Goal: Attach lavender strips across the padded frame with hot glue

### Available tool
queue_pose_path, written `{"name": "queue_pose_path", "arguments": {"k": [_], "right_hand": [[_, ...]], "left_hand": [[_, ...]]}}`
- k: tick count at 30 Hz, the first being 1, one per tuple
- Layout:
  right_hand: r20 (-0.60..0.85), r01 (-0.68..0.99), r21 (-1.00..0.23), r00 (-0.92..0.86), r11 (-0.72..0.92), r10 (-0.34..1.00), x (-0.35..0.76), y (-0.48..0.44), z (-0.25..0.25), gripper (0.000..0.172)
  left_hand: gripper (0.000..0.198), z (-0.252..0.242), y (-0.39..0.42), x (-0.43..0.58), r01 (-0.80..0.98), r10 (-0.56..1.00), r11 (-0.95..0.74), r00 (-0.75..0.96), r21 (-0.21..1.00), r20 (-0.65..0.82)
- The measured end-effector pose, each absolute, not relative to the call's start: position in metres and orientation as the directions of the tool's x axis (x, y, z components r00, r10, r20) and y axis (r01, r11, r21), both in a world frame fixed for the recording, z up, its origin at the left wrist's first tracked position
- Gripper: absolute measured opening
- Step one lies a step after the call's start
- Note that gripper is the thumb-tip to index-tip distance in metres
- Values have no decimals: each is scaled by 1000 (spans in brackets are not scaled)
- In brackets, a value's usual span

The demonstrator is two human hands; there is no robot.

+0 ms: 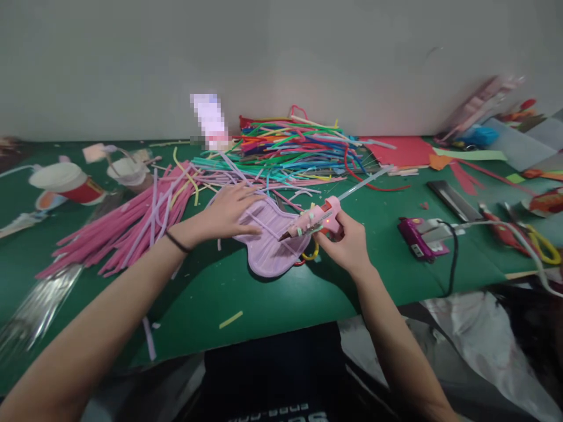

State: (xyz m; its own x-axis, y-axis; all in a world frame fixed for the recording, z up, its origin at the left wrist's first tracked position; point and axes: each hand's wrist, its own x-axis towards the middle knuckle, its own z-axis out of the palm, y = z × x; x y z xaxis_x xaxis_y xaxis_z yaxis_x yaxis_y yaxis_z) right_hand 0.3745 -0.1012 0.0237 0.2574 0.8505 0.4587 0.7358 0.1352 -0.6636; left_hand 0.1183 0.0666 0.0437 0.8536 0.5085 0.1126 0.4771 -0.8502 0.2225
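Head view: left fingers (248,198) lay spread across a ribbed lilac panel (268,255); right fingers (348,227) gripped a pink glue gun (310,220), nozzle (285,236) over it.

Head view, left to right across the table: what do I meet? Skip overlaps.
Lidded paper cup → left hand → pink glue gun → purple block with white plug → yellow-handled scissors.

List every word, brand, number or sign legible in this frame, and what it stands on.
No text reads with certainty.
Pink glue gun: small lettering along the barrel, too blurred to read.
Red-and-white cup: yellowish print, too blurred.
Dark clothing: pale lettering at the bottom edge, blurred and partly cut off.
Purple block: a pale mark, too small.
Pixelated bright object: nothing readable.
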Motion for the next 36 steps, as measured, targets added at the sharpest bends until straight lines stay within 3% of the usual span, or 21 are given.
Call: {"name": "queue_pose_path", "arguments": {"k": [5, 10, 13, 16, 19, 21, 23, 24, 27, 29, 32, 36], "right_hand": [[475, 706, -696, 314, 132, 822, 375, -100, 24, 19], [482, 684, -726, 431, 72, 763, 376, -98, 21, 23], [477, 650, -757, 487, 61, 731, 376, -98, 21, 32], [455, 611, -791, 553, 32, 698, 376, -98, 23, 34], [425, 576, -817, 625, -19, 655, 376, -98, 24, 31], [413, 562, -826, 659, -46, 629, 377, -98, 24, 36], [411, 556, -830, 672, -53, 617, 377, -96, 23, 44], [412, 557, -829, 671, -52, 617, 377, -95, 22, 47], [425, 582, -811, 652, -55, 628, 375, -93, 21, 42], [435, 607, -792, 633, -61, 640, 373, -93, 23, 33], [440, 641, -764, 594, -66, 674, 371, -93, 31, 26], [445, 678, -733, 540, -56, 714, 368, -90, 47, 29]], "left_hand": [[69, 51, 89, 173, 277, 262, -935, 960, 220, -94], [58, 80, 98, 180, 370, 349, -925, 917, 89, -193], [53, 97, 106, 165, 476, 421, -868, 858, 146, -294], [45, 103, 116, 141, 525, 450, -790, 847, 316, -282], [37, 93, 114, 114, 604, 581, -588, 778, 538, -239], [32, 80, 98, 101, 641, 782, -306, 590, 704, -198], [28, 65, 73, 93, 437, 882, 56, 399, 898, -250], [27, 58, 58, 91, 288, 893, 189, 349, 939, -286], [25, 42, 17, 85, 26, 832, 455, 345, 890, -435], [24, 36, 2, 78, 29, 745, 566, 411, 824, -526], [29, 31, 1, 65, 70, 707, 585, 443, 808, -551], [17, 29, 24, 53, -98, 833, 521, 273, 848, -480]]}}
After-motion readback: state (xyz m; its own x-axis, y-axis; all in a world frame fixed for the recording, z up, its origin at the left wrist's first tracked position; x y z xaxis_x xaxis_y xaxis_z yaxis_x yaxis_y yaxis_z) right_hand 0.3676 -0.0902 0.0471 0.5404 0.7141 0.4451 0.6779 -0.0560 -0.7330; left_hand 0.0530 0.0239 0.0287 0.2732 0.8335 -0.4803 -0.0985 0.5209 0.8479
